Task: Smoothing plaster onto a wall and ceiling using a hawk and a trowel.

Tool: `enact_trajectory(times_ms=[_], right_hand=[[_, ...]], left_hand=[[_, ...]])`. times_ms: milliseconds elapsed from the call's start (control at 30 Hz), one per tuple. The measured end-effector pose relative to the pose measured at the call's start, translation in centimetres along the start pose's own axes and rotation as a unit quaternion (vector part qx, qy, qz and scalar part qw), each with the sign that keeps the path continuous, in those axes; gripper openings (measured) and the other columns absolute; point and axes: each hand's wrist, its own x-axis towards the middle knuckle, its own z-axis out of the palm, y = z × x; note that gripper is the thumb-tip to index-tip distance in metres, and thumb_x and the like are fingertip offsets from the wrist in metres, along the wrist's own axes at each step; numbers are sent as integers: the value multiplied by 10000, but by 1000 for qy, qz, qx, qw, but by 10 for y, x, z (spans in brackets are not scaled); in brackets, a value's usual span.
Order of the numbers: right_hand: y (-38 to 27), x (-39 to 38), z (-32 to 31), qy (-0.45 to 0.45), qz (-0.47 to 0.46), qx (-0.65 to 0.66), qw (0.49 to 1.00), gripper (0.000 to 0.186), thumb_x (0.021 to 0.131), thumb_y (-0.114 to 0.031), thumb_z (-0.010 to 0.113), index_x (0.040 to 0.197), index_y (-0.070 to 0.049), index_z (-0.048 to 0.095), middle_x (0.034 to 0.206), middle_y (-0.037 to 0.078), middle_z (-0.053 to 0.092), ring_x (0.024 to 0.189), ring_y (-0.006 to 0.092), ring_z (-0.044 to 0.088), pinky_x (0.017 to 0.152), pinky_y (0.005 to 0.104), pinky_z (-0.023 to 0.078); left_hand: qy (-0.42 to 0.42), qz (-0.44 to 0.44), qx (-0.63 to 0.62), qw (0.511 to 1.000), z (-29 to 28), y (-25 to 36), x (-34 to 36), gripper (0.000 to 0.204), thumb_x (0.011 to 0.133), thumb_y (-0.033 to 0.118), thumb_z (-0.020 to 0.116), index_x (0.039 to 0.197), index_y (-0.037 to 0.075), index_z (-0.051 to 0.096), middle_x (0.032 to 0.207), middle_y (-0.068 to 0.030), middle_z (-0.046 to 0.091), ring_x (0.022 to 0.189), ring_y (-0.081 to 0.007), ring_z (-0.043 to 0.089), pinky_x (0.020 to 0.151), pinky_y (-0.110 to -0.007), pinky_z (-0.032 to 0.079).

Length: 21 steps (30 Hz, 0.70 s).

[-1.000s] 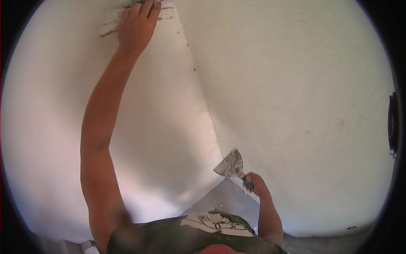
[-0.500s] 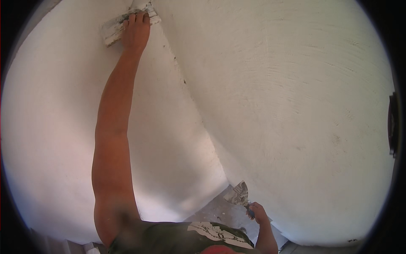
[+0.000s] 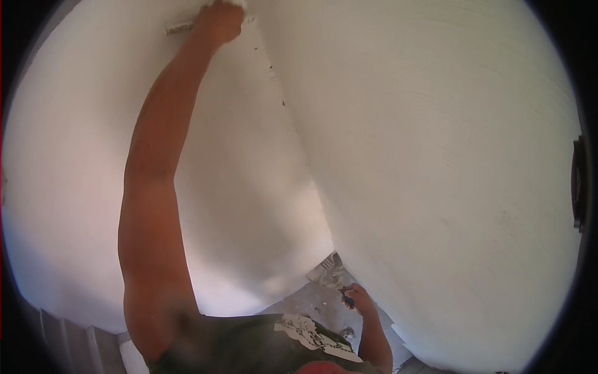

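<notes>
My left hand (image 3: 220,22) is stretched up high against the white wall (image 3: 249,156), close to the inner corner where two walls meet. Its fingers are closed round a wide plastering blade (image 3: 179,28), of which just a thin edge shows beside the wrist; the rest is hidden behind the hand or cut off by the upper border. Low down, my right hand (image 3: 360,299) grips the dark handle of a putty knife (image 3: 327,269). That knife's broad metal blade is smeared with whitish filler and points up and left, in front of the corner's foot.
A second white wall (image 3: 448,156) fills the right side. Small dark pits dot the corner line. Below lies a grey floor (image 3: 305,299) with specks on it. Pale upright strips (image 3: 68,340) stand at the lower left, and a dark object (image 3: 579,184) sits at the right rim.
My left hand has moved up and slightly right, and its blade has tilted so that it shows nearly edge-on. My right hand with the putty knife has shifted left and a little upward.
</notes>
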Motion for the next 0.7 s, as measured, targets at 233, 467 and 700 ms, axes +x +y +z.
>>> enact_trajectory(times_ms=[233, 467, 700], right_hand=[[35, 13, 9, 42, 31, 38, 998, 222, 874, -160, 577, 1034, -6, 560, 735, 135, 655, 536, 181, 575, 458, 334, 445], [41, 15, -3, 71, 41, -11, 997, 224, 860, -144, 589, 1027, 4, 570, 742, 141, 661, 545, 197, 593, 461, 325, 461], [33, 11, 3, 72, -3, 23, 997, 254, 860, -158, 602, 1056, 1, 571, 748, 135, 662, 557, 188, 595, 466, 307, 452]], left_hand=[[17, -2, -1, 1000, 59, -3, -43, 194, 911, 168, 580, 1063, 81, 664, 1131, -64, 629, 1123, -242, 533, 932, -429, 452], [261, -7, 77, 962, 103, -49, -26, 350, 890, 211, 595, 1220, 97, 618, 1136, -25, 601, 1063, -214, 526, 882, -390, 447], [224, -38, 78, 971, 83, -44, -15, 395, 931, 202, 549, 1321, 142, 571, 1272, -27, 573, 1122, -223, 505, 930, -397, 409]])
